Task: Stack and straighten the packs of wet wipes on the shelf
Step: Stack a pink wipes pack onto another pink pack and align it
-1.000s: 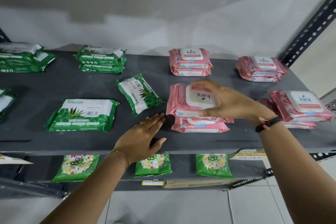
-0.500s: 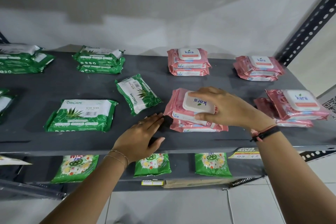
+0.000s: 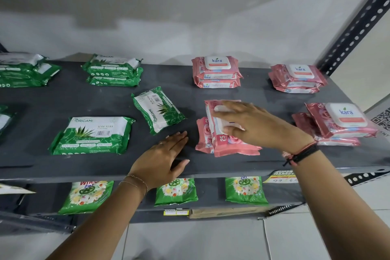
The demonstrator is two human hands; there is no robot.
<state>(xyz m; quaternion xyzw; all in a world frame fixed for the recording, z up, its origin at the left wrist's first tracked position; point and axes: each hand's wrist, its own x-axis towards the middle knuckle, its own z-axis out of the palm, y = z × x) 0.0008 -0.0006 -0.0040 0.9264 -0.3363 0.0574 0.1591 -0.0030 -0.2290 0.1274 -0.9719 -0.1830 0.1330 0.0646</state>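
On the dark grey shelf [image 3: 105, 167], my right hand [image 3: 255, 124] lies flat on a pink wipes pack [image 3: 223, 139] turned lengthwise on top of another pink pack [image 3: 203, 137]. My left hand [image 3: 162, 158] rests flat on the shelf just left of that stack, fingers apart and holding nothing. A green pack [image 3: 157, 110] lies skewed in the middle. Another green pack [image 3: 92, 135] lies flat to the left. Neat pink stacks sit at the back [image 3: 216, 72] and back right [image 3: 297, 78]; a skewed pink stack [image 3: 337, 122] is at the right.
Green pack stacks sit at the back left [image 3: 113, 70] and far left [image 3: 23, 69]. A perforated metal upright [image 3: 356, 21] rises at the right. The lower shelf holds green detergent bags [image 3: 176, 191] and a price tag [image 3: 282, 176].
My right hand has rotated the top pink pack from lying crosswise to lengthwise on the lower pack and now presses flat on it. My left hand has stayed in place.
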